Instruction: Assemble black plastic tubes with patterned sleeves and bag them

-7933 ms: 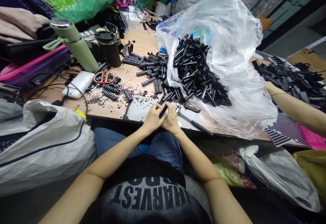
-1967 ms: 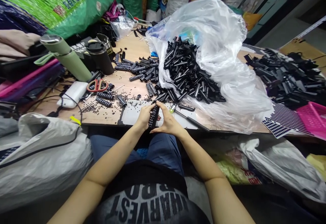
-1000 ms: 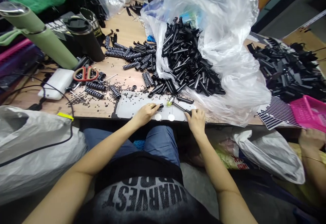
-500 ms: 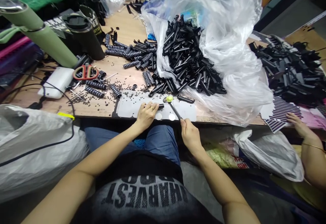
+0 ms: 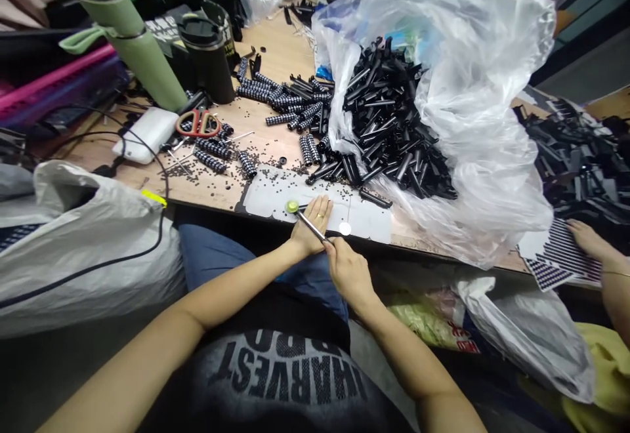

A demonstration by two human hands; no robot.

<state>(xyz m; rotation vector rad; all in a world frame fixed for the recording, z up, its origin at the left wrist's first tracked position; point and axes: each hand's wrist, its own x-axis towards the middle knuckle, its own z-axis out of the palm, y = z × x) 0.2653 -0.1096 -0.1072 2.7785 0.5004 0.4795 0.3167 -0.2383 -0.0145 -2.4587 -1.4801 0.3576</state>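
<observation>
Right at the near edge of the wooden table (image 5: 275,59), both of the person's hands meet over a white sheet (image 5: 367,218). The right hand (image 5: 347,270) is closed around the handle of a small hammer (image 5: 308,223). Its metal shaft slants up and to the left, across the back of the left hand (image 5: 311,224), and its yellow-green head sits on the sheet just past that hand's fingertips. The left hand lies palm down on the sheet with its fingers held together and a ring on 1 finger. Whether it presses anything beneath it cannot be told. 1 white disc (image 5: 345,227) lies on the sheet just to the right of the 2 hands.

Behind the sheet, a big clear plastic bag (image 5: 472,79) gapes open and spills a heap of plain black tubes (image 5: 388,118) toward the hands. To the left of the heap lie studded tubes (image 5: 290,102), some bunched and some scattered. Tiny black beads (image 5: 197,180) dot the wood around them. Further left are red-handled scissors (image 5: 198,123), a white box (image 5: 146,134), a green flask (image 5: 132,39) and a black tumbler (image 5: 209,52). A white sack (image 5: 73,249) slumps below the table's left end.

At the far right, another person's hand (image 5: 588,239) rests on a dotted sheet (image 5: 554,259), well apart from the hammer.
</observation>
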